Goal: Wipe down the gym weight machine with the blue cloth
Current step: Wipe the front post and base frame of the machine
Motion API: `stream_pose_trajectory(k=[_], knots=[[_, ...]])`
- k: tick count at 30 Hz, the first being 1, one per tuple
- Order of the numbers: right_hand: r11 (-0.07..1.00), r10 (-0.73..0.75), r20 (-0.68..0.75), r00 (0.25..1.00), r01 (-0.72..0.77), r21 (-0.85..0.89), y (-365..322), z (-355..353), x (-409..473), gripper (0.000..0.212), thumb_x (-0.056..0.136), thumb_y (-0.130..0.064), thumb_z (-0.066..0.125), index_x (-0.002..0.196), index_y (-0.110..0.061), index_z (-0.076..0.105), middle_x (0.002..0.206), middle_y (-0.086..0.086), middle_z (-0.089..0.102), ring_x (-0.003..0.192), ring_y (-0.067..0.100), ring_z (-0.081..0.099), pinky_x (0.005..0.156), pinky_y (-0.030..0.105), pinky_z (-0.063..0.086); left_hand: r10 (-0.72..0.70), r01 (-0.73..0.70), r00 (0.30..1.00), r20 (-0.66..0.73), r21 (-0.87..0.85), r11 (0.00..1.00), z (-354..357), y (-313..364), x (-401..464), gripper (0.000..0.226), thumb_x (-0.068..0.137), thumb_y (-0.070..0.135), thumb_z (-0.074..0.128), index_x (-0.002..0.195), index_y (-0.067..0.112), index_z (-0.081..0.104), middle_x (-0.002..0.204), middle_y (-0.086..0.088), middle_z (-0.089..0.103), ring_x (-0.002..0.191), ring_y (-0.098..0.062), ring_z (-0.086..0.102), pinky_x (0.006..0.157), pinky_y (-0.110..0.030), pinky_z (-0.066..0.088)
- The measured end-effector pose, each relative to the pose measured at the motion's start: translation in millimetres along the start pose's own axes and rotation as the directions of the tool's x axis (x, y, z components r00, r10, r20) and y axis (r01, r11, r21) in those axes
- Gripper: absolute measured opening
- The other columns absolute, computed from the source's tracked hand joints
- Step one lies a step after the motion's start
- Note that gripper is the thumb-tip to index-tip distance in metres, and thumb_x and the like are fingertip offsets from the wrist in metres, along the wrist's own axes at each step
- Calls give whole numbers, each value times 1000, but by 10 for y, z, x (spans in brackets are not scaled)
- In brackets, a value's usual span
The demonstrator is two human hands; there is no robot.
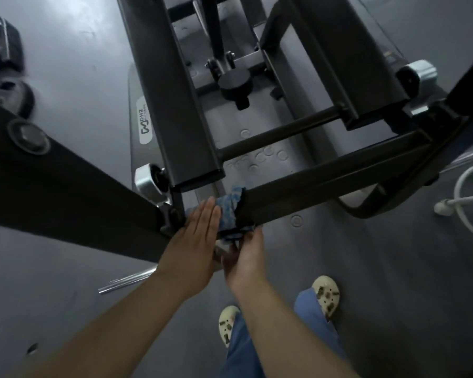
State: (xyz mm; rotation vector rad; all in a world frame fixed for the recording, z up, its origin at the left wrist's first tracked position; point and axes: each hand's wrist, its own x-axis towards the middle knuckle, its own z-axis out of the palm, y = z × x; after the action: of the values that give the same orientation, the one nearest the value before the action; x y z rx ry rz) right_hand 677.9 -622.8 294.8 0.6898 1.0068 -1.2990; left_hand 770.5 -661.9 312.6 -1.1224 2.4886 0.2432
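From the head camera I look straight down through the dark frame of the gym weight machine (191,105) to the grey floor (66,64) below. The blue cloth (231,210) is draped over the near crossbar (325,186), close to its left end, wrapped across the top face and hanging down the near side. My left hand (194,236) lies flat with its fingers straight and together, the fingertips pressing on the left edge of the cloth just beside the joint where the crossbar meets the wide diagonal beam (66,186). My right hand (243,257) sits under the bar, its fingers curled up around the hanging lower part of the cloth and grasping it; the fingertips themselves are hidden behind the fabric. Beyond the crossbar I see a thinner round rod (279,132), two upright rectangular posts, and a black adjustment knob (234,84) further down. A white label with DHZ lettering (145,122) sits on the machine's base, and silver end caps (145,181) show at the pivots on both sides. A chrome bar (129,279) lies low at the left of my forearm. Near the bottom I see blue trousers (306,336) and two pale clogs (327,294) on the floor. A white cable (464,197) curls at the right edge.
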Motion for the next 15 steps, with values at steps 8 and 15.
stream_pose_trajectory(k=[8, 15], knots=[[988, -45, -56, 997, 53, 146, -293, -141, 85, 52, 99, -51, 24, 93, -14, 59, 84, 9, 60, 77, 23, 54, 92, 39, 42, -99, 103, 993, 70, -44, 994, -151, 353, 233, 85, 96, 43, 37, 144, 0, -18, 154, -20, -18, 143, -31, -15, 110, -35, -16], [990, -143, -40, 989, 144, 13, -353, -248, 111, 60, 99, -53, 15, 132, -19, 51, 104, 0, 61, 94, 13, 55, 94, 32, 31, -48, 48, 997, 64, -10, 999, -104, 335, 278, 82, 96, 28, 37, 140, 1, -26, 153, -20, -20, 143, -31, -15, 114, -37, -12]])
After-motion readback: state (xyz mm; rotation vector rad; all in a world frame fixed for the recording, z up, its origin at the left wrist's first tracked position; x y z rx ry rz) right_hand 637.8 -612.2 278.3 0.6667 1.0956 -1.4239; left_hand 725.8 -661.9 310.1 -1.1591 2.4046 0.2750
